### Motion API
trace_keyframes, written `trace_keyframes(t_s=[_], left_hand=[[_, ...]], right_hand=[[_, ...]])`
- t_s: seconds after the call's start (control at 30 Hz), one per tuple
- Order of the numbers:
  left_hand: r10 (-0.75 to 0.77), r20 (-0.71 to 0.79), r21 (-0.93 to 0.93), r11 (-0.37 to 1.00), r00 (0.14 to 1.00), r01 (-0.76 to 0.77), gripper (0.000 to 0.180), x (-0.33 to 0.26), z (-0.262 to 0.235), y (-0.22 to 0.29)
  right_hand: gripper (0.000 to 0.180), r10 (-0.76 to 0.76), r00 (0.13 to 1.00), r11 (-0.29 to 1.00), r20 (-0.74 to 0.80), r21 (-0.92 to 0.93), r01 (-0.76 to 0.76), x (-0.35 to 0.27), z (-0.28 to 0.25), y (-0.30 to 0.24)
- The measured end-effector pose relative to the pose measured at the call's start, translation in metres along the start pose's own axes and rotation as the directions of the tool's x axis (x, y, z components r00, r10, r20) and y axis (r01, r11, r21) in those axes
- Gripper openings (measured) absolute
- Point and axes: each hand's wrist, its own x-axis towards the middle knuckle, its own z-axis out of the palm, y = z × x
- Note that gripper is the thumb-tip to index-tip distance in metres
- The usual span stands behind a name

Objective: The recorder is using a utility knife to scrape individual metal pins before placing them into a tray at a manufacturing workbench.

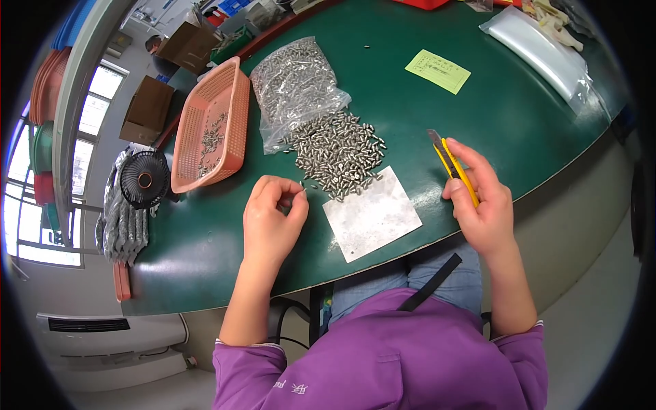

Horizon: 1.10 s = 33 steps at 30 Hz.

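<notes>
Left hand (272, 220) pinches one small screw (301, 193), the screw pile (338, 152) just up-right of its grip; right hand (482, 205) clamps a yellow utility knife (452, 164), blade pointing away.

Both hands rest apart, left hand (272, 215) fingertips pinched, right hand (480, 205) curled closed.

- Your top is purple, with long sleeves pushed up past the elbows, so both forearms are bare.
- Each sleeve ends in a gathered cuff with a thin pale edge.
- Small pale stitched marks sit on the chest.
- You wear blue jeans; a black strap crosses your lap.
- Your left hand (272, 217) and right hand (481, 205) are ungloved.
</notes>
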Motion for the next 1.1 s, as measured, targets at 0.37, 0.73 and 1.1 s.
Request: trace_keyframes(t_s=[0.37,0.73,1.1], left_hand=[[-0.026,0.163,-0.113,0.993,0.986,0.045,0.013,-0.06,0.013,0.035],[0.033,0.166,-0.115,0.993,0.986,-0.014,0.015,-0.065,0.017,0.029],[-0.019,0.186,-0.147,0.988,0.982,0.047,0.015,-0.059,0.015,0.031]], right_hand=[[0.044,-0.137,0.895,0.957,0.425,-0.178,0.231,-0.055,0.027,-0.048],[0.049,-0.096,0.856,0.923,0.509,-0.276,0.268,-0.06,0.036,-0.054],[0.057,-0.131,0.797,0.873,0.59,-0.312,0.375,-0.05,0.034,-0.061]])
